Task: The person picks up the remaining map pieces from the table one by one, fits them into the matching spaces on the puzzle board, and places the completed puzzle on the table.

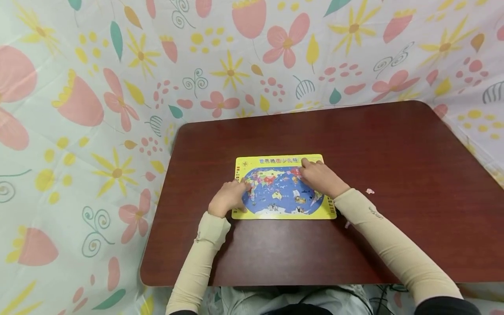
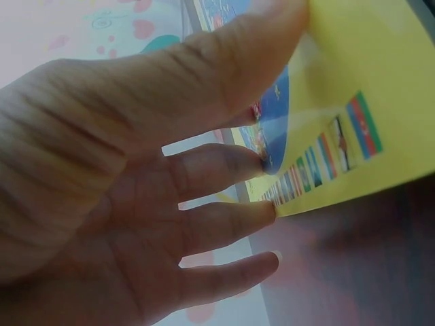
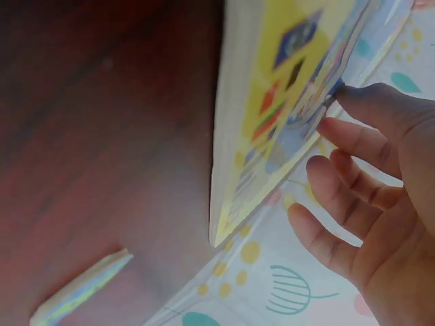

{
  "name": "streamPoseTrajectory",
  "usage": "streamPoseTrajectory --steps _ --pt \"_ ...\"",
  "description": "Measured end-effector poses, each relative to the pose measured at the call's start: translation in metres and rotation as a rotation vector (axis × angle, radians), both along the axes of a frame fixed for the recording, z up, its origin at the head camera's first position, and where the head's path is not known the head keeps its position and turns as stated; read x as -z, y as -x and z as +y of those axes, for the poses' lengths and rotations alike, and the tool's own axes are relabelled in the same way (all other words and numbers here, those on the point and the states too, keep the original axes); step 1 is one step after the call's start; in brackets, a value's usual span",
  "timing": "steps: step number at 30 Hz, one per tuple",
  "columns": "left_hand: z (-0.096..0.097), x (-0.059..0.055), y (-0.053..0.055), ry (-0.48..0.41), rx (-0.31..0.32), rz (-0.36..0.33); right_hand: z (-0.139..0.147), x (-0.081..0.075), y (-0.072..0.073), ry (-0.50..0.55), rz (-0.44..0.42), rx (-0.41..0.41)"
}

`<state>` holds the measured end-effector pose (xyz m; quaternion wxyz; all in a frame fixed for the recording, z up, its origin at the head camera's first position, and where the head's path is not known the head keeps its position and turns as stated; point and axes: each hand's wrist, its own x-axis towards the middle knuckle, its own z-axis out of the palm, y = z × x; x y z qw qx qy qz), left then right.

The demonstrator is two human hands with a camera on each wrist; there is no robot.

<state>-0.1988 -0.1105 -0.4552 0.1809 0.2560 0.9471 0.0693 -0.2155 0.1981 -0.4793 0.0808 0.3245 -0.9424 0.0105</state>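
Observation:
A yellow-bordered world map jigsaw puzzle [image 1: 285,215] lies flat on the table, its blue oval map printed with small pictures. My left hand [image 1: 229,197] rests at its left edge, thumb over the yellow border and fingers extended in the left wrist view. The right hand [image 1: 320,177] is over the upper right of the map. Its thumb and forefinger come together around a small puzzle piece [image 3: 314,123] at the map surface, mostly hidden by the fingertips, while the other fingers are loosely bent. A loose puzzle piece [image 3: 81,288] lies beside the board's right side.
The dark brown table [image 1: 275,253] has rounded corners. Another small loose piece [image 1: 370,191] lies to the right of the right wrist. Floral cloth [image 1: 118,109] hangs behind and at the sides. Cables [image 1: 381,297] run below the front edge.

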Motion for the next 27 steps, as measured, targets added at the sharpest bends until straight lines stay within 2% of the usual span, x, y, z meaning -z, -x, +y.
streamPoseTrajectory --steps 7,15,27 --pt "-0.003 0.0 0.001 -0.015 -0.006 0.002 -0.004 -0.003 0.002 -0.01 -0.03 0.015" --pt "-0.004 0.002 0.002 0.006 0.009 -0.004 -0.001 -0.005 0.003 0.074 -0.129 0.022" --pt "-0.005 0.002 0.001 -0.008 -0.006 -0.007 0.014 -0.007 0.0 0.116 -0.142 0.008"
